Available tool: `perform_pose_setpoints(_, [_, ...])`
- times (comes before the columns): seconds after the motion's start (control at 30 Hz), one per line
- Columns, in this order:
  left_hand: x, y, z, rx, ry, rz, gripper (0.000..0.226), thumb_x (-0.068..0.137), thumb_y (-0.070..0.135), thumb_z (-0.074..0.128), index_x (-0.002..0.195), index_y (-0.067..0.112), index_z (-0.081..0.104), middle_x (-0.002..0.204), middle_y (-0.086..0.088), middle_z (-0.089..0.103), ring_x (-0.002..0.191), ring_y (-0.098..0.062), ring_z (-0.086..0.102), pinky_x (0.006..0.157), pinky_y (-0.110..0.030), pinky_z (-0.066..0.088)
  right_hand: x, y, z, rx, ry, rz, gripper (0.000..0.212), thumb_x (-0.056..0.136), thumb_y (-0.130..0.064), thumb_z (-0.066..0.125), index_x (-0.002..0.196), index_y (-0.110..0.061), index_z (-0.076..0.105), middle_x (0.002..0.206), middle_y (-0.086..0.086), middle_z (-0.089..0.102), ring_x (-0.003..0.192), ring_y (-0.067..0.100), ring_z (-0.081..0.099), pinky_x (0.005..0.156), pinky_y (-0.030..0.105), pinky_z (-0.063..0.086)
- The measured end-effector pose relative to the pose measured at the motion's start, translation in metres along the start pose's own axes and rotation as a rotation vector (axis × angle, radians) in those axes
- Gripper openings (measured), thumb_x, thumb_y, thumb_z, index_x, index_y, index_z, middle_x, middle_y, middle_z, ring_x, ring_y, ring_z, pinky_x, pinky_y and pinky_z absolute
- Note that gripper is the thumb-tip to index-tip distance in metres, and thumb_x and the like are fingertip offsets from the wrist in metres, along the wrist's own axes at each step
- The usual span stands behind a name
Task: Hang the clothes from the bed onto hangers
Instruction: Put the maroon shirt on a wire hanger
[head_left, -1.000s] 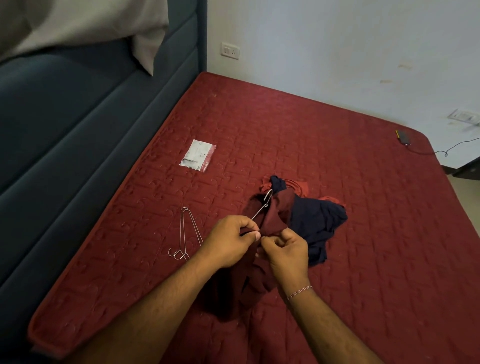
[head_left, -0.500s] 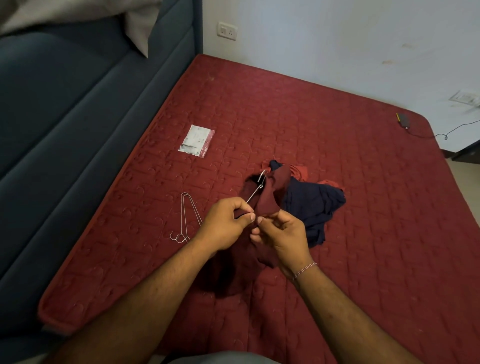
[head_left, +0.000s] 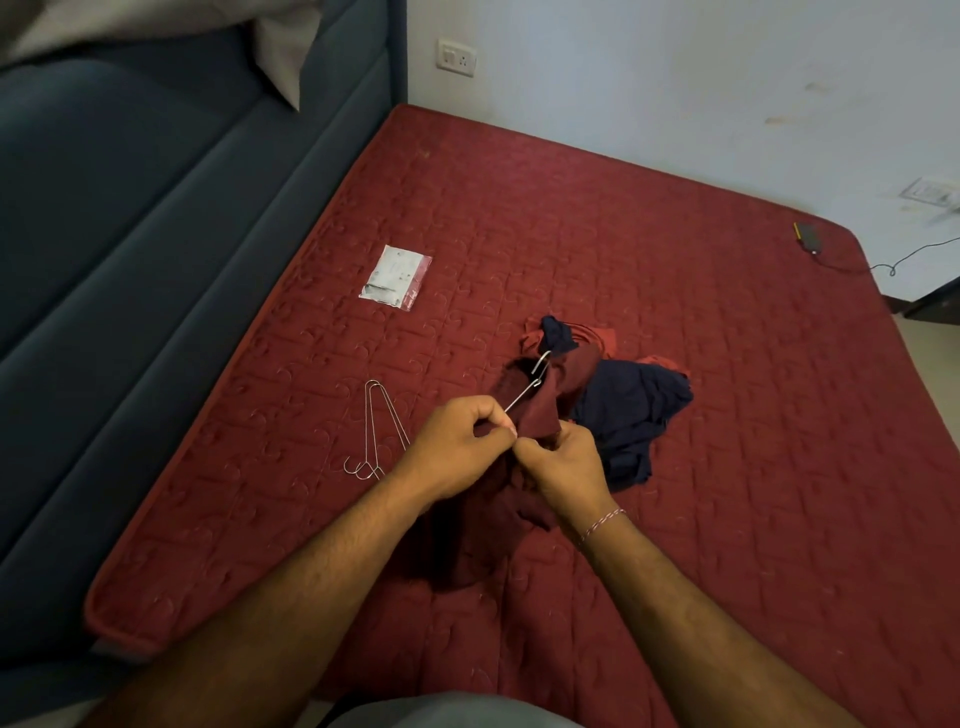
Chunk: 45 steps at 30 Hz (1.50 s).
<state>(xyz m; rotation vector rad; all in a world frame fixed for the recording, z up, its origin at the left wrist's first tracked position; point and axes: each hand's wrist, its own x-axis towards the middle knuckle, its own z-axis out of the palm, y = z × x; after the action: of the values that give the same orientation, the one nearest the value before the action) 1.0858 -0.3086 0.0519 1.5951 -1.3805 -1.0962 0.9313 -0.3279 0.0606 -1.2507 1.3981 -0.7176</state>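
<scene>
A dark maroon garment (head_left: 483, 525) lies bunched on the red quilted mattress (head_left: 675, 291) in front of me. A thin metal hanger (head_left: 531, 382) pokes out of its top, hook pointing away. My left hand (head_left: 457, 447) pinches the hanger wire together with the maroon cloth. Touching it, my right hand (head_left: 563, 467) grips the maroon fabric. A navy garment (head_left: 631, 410) lies just right of my hands, over a red one (head_left: 602, 338). Spare metal hangers (head_left: 374, 431) lie left of my left hand.
A small plastic packet (head_left: 397, 278) lies further up the mattress. A dark blue padded headboard (head_left: 130, 218) runs along the left, with a pale pillow (head_left: 283, 57) above. A small dark device with a cable (head_left: 807, 237) sits at the far right corner by the wall.
Both hands stay pinched together on the maroon garment and hanger. They have worked slightly along the fabric, and my view has shifted a little.
</scene>
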Motion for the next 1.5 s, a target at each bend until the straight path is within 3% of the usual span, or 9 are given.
perform_pose_setpoints(0.2, [0.001,0.003,-0.001,-0.159,-0.033,-0.100,0.010,0.091,0.016,0.070,0.081,0.019,0.073,0.071,0.016,0.070,0.067,0.003,0.061,0.069,-0.019,0.045,0.007,-0.001,-0.001,-0.299,0.017,-0.088,0.026,0.077,-0.017,0.072,0.058,-0.021,0.055,0.051,-0.013,0.053,0.049,0.001,0.043,0.049,0.023,0.038])
perform_pose_setpoints(0.33, [0.003,0.005,0.001,-0.345,-0.054,-0.155,0.018,0.085,0.024,0.078,0.086,0.009,0.071,0.082,-0.008,0.076,0.077,-0.009,0.065,0.075,-0.027,0.050,0.006,0.001,0.000,-0.478,0.124,-0.280,0.037,0.078,-0.022,0.072,0.056,-0.018,0.043,0.047,-0.006,0.044,0.046,0.008,0.038,0.045,0.021,0.030])
perform_pose_setpoints(0.5, [0.011,0.003,-0.005,-0.349,-0.014,-0.184,0.012,0.086,0.005,0.078,0.087,0.015,0.071,0.076,0.005,0.066,0.073,-0.005,0.058,0.074,-0.021,0.046,-0.002,0.005,0.006,-0.440,0.152,-0.484,0.034,0.080,-0.010,0.072,0.058,-0.021,0.049,0.053,-0.008,0.049,0.053,0.006,0.048,0.053,0.012,0.034])
perform_pose_setpoints(0.67, [0.011,0.001,-0.008,-0.432,-0.010,-0.163,0.016,0.088,-0.001,0.076,0.091,0.014,0.071,0.079,0.003,0.067,0.075,-0.006,0.060,0.076,-0.022,0.049,0.000,0.009,0.006,-0.140,0.066,-0.269,0.025,0.083,-0.011,0.080,0.071,-0.015,0.058,0.060,-0.010,0.055,0.056,0.005,0.047,0.054,0.023,0.042])
perform_pose_setpoints(0.8, [0.011,-0.002,-0.009,-0.434,-0.020,-0.134,0.018,0.090,-0.002,0.074,0.100,0.012,0.073,0.091,0.000,0.074,0.083,-0.004,0.065,0.082,-0.022,0.051,-0.001,0.004,0.004,-0.014,0.014,-0.217,0.023,0.087,-0.002,0.079,0.078,-0.010,0.058,0.062,-0.002,0.054,0.054,0.005,0.049,0.053,0.018,0.043])
perform_pose_setpoints(0.97, [0.010,0.003,-0.011,-0.428,-0.045,-0.100,0.023,0.092,-0.006,0.070,0.100,0.015,0.074,0.094,0.002,0.078,0.088,-0.006,0.071,0.080,-0.019,0.054,-0.005,-0.007,0.001,0.267,0.026,-0.077,0.013,0.096,0.001,0.066,0.085,0.001,0.059,0.060,0.018,0.056,0.062,0.033,0.058,0.049,0.023,0.051])
perform_pose_setpoints(1.13, [0.009,0.009,-0.009,-0.396,-0.028,-0.074,0.030,0.091,-0.011,0.067,0.094,0.019,0.074,0.084,0.010,0.077,0.081,0.000,0.070,0.076,-0.014,0.052,-0.002,-0.012,0.004,0.342,0.035,0.032,0.017,0.093,0.005,0.065,0.078,-0.001,0.062,0.054,0.013,0.056,0.049,0.025,0.057,0.055,0.033,0.057])
perform_pose_setpoints(1.33, [0.010,0.008,-0.010,-0.320,-0.020,-0.026,0.033,0.089,-0.010,0.067,0.093,0.022,0.075,0.085,0.007,0.078,0.081,-0.004,0.072,0.078,-0.018,0.055,0.002,-0.009,0.002,0.541,-0.058,0.217,0.015,0.092,0.005,0.064,0.078,0.001,0.064,0.064,0.011,0.059,0.050,0.015,0.053,0.053,0.032,0.058])
perform_pose_setpoints(1.5, [0.014,0.004,-0.010,-0.178,-0.010,0.031,0.021,0.076,0.009,0.071,0.093,0.021,0.076,0.093,-0.001,0.079,0.088,-0.015,0.074,0.085,-0.029,0.056,0.006,0.002,-0.006,0.520,-0.168,0.257,0.006,0.091,-0.001,0.070,0.091,-0.006,0.066,0.075,0.010,0.065,0.054,0.014,0.055,0.054,0.032,0.059])
